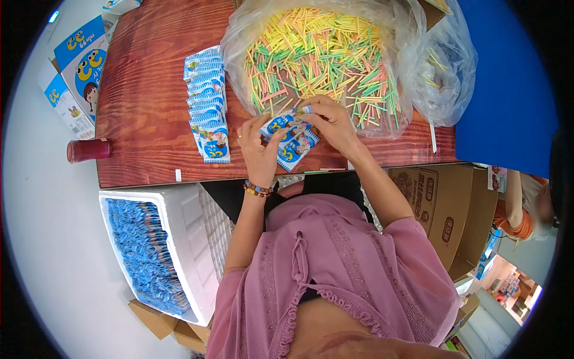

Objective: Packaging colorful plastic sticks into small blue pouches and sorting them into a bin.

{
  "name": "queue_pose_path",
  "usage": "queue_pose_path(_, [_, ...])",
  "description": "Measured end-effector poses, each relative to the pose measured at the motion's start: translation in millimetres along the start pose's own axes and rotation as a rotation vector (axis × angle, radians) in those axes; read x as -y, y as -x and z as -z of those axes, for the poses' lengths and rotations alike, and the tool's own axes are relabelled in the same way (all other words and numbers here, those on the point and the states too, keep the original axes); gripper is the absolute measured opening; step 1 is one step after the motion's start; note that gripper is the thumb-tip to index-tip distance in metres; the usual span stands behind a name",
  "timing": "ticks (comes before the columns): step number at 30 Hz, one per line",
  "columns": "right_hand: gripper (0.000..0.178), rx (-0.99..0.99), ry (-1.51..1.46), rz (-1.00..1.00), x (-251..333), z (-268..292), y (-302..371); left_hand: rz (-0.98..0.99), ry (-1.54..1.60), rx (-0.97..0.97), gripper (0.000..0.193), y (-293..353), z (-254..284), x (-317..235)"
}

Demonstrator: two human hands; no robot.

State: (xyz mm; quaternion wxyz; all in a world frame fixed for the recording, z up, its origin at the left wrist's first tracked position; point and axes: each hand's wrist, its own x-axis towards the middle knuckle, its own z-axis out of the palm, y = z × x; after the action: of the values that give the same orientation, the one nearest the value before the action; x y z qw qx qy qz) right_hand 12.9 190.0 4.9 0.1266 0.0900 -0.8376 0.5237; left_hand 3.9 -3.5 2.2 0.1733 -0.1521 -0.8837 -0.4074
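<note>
My left hand is closed on a small blue-and-white packet near the table's front edge. My right hand pinches its upper right end, fingertips beside the other hand's. Another such packet lies overlapped below it, partly under my fingers. To the left, a row of overlapping blue-and-white packets runs away from me across the table. Just beyond my hands, a heap of thin yellow, green and pink sticks spreads over an opened clear plastic bag. Whether the held packet contains sticks cannot be seen.
The reddish wooden table carries a red-lidded jar at its left edge. A second clear bag sits at right. Below left stands a white foam box full of blue packets; a cardboard carton is at right, with another person's arm beyond.
</note>
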Motion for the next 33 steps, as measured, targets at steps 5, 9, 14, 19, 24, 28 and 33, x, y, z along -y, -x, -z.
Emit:
queue_pose_path(5, [0.016,0.144,-0.388,-0.325,4.2,-4.3,0.2,0.405,0.769,0.066,0.012,0.0,-2.3,5.5])
queue_pose_path(9, [0.012,0.089,-0.349,-0.382,17.7,-4.3,-4.4,0.57,0.878,0.052,0.009,-0.1,0.2,0.1])
queue_pose_path(14, [0.011,0.058,-0.4,-0.443,27.1,-3.9,-8.5,0.388,0.685,-0.022,0.007,0.6,-7.7,15.8])
queue_pose_path(19, [0.011,0.071,-0.438,-0.474,25.3,-3.8,-6.6,0.472,0.856,0.099,0.009,1.1,1.8,10.9])
queue_pose_path(24, [0.014,0.099,-0.449,-0.402,18.1,-7.2,-5.2,0.63,1.044,0.015,0.009,2.9,1.0,-2.4])
queue_pose_path(28, [0.014,0.136,-0.487,-0.414,26.0,-1.8,-6.4,0.728,1.167,-0.014,0.014,3.0,4.5,-4.7])
queue_pose_path(33, [0.014,0.139,-0.497,-0.416,23.9,-1.3,-7.2,0.677,1.069,-0.045,0.012,3.2,3.0,-8.2])
